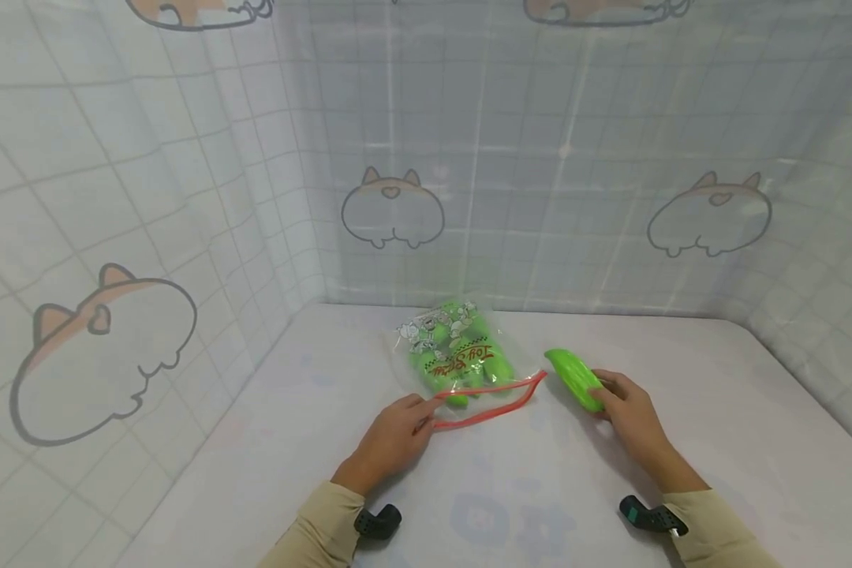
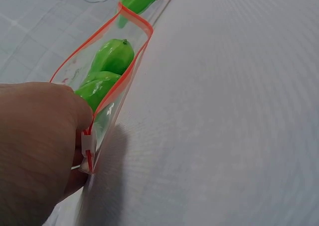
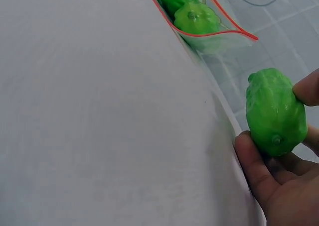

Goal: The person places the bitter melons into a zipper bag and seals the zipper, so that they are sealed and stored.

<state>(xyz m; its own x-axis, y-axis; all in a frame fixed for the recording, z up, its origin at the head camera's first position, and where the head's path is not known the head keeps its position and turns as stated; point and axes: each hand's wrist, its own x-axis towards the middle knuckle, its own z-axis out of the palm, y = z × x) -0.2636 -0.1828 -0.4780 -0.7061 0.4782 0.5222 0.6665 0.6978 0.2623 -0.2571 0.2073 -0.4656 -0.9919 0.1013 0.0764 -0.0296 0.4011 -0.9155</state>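
A clear zip bag [image 1: 426, 379] with a red-edged mouth lies on the table, printed with cartoon figures and red lettering. Several green toy vegetables [image 2: 112, 57] show inside it. My left hand [image 1: 396, 435] pinches the left end of the mouth, by the white slider [image 2: 87, 143]; the red edges spread apart from there. Right of the bag, my right hand [image 1: 628, 410] grips a long, bumpy green toy vegetable [image 1: 573, 377] by its near end, fingers and thumb round it. Its pointed far end leans toward the bag's right corner, apart from it.
The white table [image 1: 291, 473] has faint printed patterns. Gridded curtains with cartoon dogs hang at the back [image 1: 539, 197] and on both sides. Each wrist wears a black band, the left band [image 1: 379, 522] and the right band [image 1: 653, 517].
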